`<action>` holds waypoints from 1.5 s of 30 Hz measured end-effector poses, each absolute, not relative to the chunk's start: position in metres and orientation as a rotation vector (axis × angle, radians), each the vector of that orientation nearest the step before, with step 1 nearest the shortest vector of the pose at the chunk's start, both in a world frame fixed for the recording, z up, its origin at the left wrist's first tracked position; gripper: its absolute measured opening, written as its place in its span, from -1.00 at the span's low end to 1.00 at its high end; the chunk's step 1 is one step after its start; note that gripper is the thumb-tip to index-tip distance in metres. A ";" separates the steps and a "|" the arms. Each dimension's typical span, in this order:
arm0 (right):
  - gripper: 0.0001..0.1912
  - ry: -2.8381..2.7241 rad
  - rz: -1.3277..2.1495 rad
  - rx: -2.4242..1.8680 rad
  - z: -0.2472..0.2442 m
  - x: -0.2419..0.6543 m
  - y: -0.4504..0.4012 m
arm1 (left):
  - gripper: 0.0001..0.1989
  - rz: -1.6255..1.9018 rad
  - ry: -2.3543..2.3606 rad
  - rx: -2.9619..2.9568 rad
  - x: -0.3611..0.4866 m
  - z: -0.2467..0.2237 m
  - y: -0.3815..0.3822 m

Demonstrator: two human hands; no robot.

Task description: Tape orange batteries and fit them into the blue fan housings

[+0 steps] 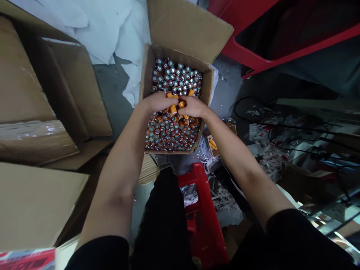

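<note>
Orange loose batteries (pixel 173 109) lie on upright batteries (pixel 168 134) in an open box (pixel 208 84).
The upright ones stand packed end-up from the box's far edge to its near edge, silvery at the tips, with orange sides showing toward the near edge; the loose ones lie at mixed angles across the middle, one tilted near the right edge, some partly hidden.

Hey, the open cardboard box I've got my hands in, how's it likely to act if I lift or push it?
The cardboard box is probably heavy for its size, as it's crowded with shiny-topped cylinders. It seems unlikely to tip, since its load spreads across its width. Its raised flap may bend easily, being a thin sheet.
</note>
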State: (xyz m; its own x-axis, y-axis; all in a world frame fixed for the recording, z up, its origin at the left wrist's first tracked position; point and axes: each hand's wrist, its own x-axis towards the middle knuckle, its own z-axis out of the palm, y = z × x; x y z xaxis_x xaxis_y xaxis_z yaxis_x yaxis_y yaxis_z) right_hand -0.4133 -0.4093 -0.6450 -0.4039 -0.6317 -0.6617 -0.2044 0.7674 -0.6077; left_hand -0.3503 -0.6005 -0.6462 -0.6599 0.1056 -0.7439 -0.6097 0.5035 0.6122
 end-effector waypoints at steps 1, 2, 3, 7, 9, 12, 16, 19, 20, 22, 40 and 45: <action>-0.41 1.920 -0.558 -0.591 -0.644 -0.417 -0.410 | -0.64 1.255 1.950 -0.456 -0.349 -0.646 -0.600; -0.42 1.877 -0.592 -0.556 -0.643 -0.421 -0.411 | -0.64 1.310 1.904 -0.506 -0.348 -0.646 -0.600; -0.42 1.839 -0.637 -0.523 -0.642 -0.425 -0.412 | -0.64 1.366 1.850 -0.554 -0.348 -0.645 -0.599; -0.54 1.650 -0.752 -0.379 -0.639 -0.434 -0.414 | -0.73 1.624 1.551 -0.707 -0.345 -0.639 -0.595; -0.55 1.571 -0.772 -0.302 -0.638 -0.431 -0.414 | -0.74 1.771 1.408 -0.788 -0.343 -0.636 -0.592; -0.44 1.501 -0.883 -0.160 -0.639 -0.419 -0.410 | -0.69 1.897 1.285 -0.850 -0.343 -0.632 -0.589; -0.37 1.368 -1.164 0.032 -0.639 -0.397 -0.401 | -0.68 1.968 1.224 -0.797 -0.341 -0.621 -0.587; -0.35 1.312 -1.325 0.117 -0.627 -0.383 -0.396 | -0.70 2.118 1.198 -0.735 -0.336 -0.606 -0.580; -0.34 1.302 -1.360 0.133 -0.619 -0.379 -0.393 | -0.71 2.157 1.206 -0.735 -0.333 -0.599 -0.575; -0.33 1.298 -1.414 0.155 -0.599 -0.371 -0.385 | -0.70 2.198 1.247 -0.752 -0.326 -0.582 -0.563; -0.38 1.942 -0.765 0.614 -0.572 -0.319 -0.125 | -0.30 1.804 1.392 -0.180 -0.270 -0.635 -0.285; -0.45 2.110 -0.618 0.542 -0.604 -0.298 -0.149 | -0.18 1.588 1.543 -0.063 -0.242 -0.647 -0.307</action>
State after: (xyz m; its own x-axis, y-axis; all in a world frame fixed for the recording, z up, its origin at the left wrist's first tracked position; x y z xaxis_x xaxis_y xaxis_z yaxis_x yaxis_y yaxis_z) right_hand -0.2985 -0.1494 -0.6040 -0.5457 0.1558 -0.8234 0.5751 0.7843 -0.2328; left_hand -0.2423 -0.3073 -0.6470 -0.5993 0.5415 -0.5896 -0.6052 0.1757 0.7765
